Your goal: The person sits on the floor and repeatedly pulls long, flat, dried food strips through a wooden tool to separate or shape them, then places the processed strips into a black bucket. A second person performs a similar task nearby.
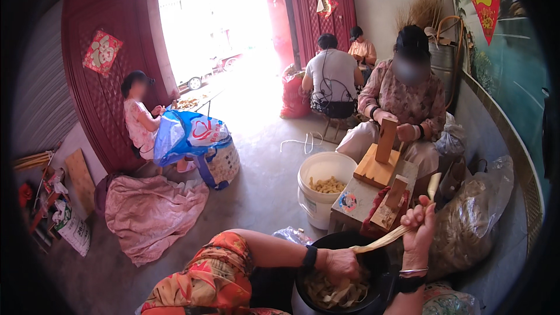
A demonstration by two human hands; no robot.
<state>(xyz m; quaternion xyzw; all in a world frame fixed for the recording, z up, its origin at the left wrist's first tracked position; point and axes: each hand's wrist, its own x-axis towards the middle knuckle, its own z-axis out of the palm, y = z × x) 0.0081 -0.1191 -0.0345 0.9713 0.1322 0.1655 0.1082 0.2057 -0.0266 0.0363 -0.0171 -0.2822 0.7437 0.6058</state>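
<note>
A pale, flat strip of plant-like material (pixel 385 239) stretches between my two hands. My left hand (pixel 343 264) is closed on its lower end, low over a black basin (pixel 302 286) that holds many curled pale strips (pixel 339 293). Raised to the right, my right hand (pixel 418 223) grips the strip farther along, and its free end sticks up above the fingers. Just beyond the basin, a small wooden block stand (pixel 385 216) with an upright piece sits on a low bench (pixel 339 210), beside a dark red cloth.
A co-worker (pixel 404 78) sits across the bench at a larger wooden stand (pixel 379 166). A white bucket (pixel 306 183) with small tan pieces stands left of it. Plastic sacks (pixel 468 223) lie at the right. A pink cloth (pixel 153 214) and a blue bag (pixel 188 135) rest on the left floor. Other people sit farther off.
</note>
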